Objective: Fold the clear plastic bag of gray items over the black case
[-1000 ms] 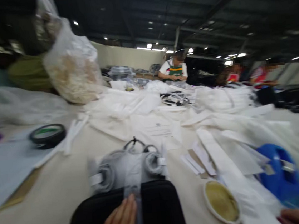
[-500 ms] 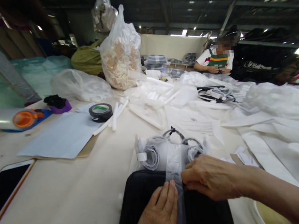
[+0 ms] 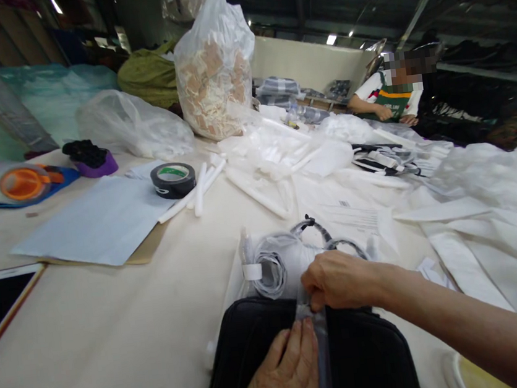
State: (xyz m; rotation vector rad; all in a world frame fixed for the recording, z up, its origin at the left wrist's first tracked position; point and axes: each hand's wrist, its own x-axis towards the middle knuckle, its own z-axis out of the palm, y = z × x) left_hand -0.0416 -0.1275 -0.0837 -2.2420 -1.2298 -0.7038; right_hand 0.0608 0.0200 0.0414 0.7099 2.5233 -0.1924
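Right hand (image 3: 336,280) shifted up clear strip (image 3: 323,342), near illegibly printed paper (image 3: 349,216).

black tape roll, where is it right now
In the head view, the black tape roll is left of centre, at the far right corner of the pale blue sheet, just left of some white strips.

- The left hand (image 3: 283,369) is lying flat on a black case (image 3: 370,355), touching a clear strip (image 3: 322,352).
- The right hand (image 3: 334,280) is pinching that strip (just beyond the left hand).
- A tape roll (image 3: 173,180) is sitting at some paper's (image 3: 96,222) corner.
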